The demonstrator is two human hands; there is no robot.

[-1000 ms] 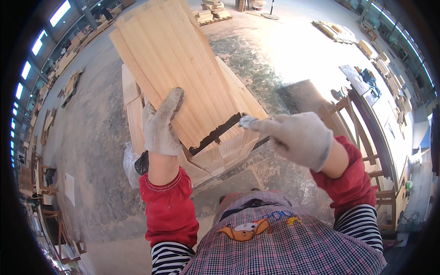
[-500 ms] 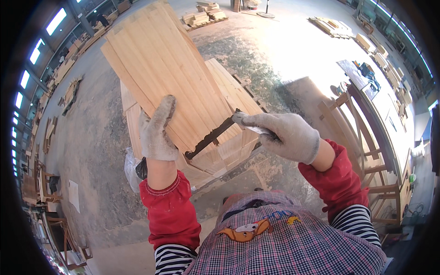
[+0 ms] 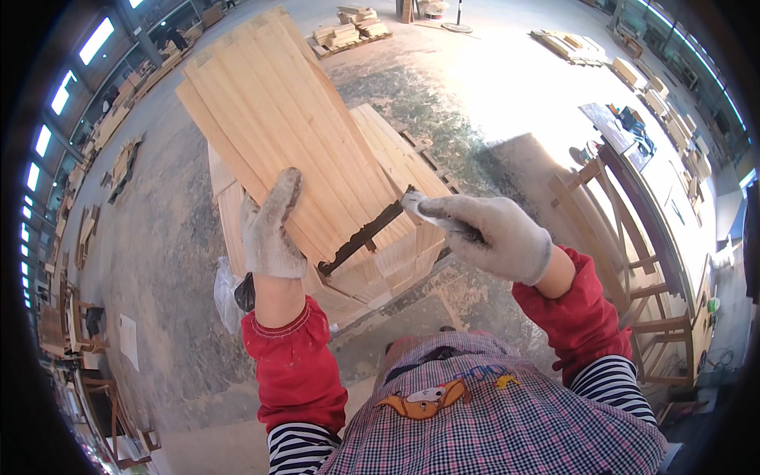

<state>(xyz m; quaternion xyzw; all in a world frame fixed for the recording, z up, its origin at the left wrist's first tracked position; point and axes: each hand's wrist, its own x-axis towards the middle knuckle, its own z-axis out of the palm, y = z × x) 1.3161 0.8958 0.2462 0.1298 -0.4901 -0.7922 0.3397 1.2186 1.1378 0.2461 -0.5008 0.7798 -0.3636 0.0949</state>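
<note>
A pale wooden, drawer-like piece (image 3: 277,119) is tilted in front of me, its far end raised to the upper left. Along its near end runs a dark brown strip (image 3: 362,236) with a wavy outline. My left hand (image 3: 271,229), in a greyish-white glove, grips the piece's left edge, thumb on the upper face and fingers hidden below. My right hand (image 3: 495,233), gloved alike, is closed around a small flat, pale scraper-like tool (image 3: 447,222); most of it is covered by the fingers. Its fingertips are at the strip's right end.
Beneath the piece stands a stack of pale boards (image 3: 404,265). A wooden rack (image 3: 645,261) is on the right, a clear plastic bag (image 3: 227,294) left of the stack. Timber piles (image 3: 352,30) lie farther off on the dusty floor (image 3: 174,317).
The wooden piece has tipped slightly, its far end a little lower in view. My right hand has shifted slightly at the strip's right end, still closed. My left hand keeps its grip.
</note>
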